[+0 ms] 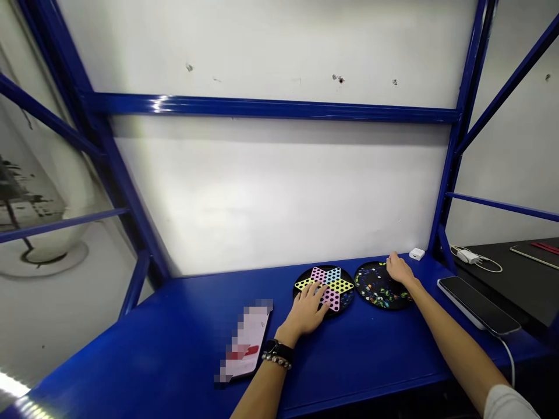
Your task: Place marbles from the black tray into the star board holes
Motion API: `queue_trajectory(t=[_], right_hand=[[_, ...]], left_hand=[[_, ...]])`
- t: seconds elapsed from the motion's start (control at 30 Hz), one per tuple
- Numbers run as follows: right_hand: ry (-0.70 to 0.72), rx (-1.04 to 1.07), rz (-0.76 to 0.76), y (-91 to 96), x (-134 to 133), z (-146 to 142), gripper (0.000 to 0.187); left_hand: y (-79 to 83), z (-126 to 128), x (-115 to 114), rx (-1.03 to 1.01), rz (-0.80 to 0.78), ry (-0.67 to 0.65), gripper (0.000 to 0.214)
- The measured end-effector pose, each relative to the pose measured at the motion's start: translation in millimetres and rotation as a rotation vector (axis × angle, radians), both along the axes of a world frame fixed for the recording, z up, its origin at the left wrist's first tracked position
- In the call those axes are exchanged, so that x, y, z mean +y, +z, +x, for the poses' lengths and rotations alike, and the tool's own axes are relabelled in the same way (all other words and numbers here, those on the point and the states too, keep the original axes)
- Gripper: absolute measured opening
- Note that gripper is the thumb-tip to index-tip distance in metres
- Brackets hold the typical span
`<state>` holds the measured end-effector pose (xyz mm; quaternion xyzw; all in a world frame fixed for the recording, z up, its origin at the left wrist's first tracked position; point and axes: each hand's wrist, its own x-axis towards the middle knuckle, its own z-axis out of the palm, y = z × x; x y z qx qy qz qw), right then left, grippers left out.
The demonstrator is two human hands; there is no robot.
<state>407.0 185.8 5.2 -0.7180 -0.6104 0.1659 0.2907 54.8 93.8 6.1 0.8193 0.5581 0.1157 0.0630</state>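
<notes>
Head view, and we're looking down on the blue counter (174, 343) inside a blue steel shelf frame (271, 107). The left hand (305, 311) is open, fingers spread, lying on the lower edge of a star-shaped Chinese checkers board (325, 285) in pink, yellow and blue, which sits on a round black base (347, 299). Just beside it, a round black tray (382, 288) carries scattered multicoloured marbles (371, 285). The right hand (398, 269) is on that tray's far side, fingers bunched and pointing down; they hide what's beneath them, so open or gripping a marble, I can't tell!

Around the action: a wristwatch (275, 349) and a beaded bracelet (276, 361) on the left wrist, and a phone (247, 340) by the left hand, its screen pixelated and unreadable. A dark smartphone (478, 305) lies near the right arm, with a small white box (417, 254) by the frame's upright. At the right edge sits a black surface (506, 279), cut off by the frame, and a white sleeve (510, 404) is cut off at the bottom.
</notes>
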Motion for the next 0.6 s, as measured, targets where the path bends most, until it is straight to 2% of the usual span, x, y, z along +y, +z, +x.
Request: queue_trajectory(t=[0.17,0.27,0.47,0.6], right_hand=[[0.166,0.362,0.061,20.2,-10.5,14.1,0.025],[0.224,0.47,0.062,21.9,-18.1,10.8,0.027],[0.103,0.429,0.114,-5.4,-23.5,-32.7,0.025],[0.044,0.453,0.155,-9.6,-19.3,-48.3,0.022]], left_hand=[[0.7,0.5,0.4,-0.006,0.032,-0.011,0.054],[-0.3,0.1,1.9,0.003,0.018,-0.003,0.055],[0.5,-0.1,1.1,0.013,0.028,-0.017,0.054],[3.3,1.3,-0.9,0.031,0.03,-0.007,0.053]])
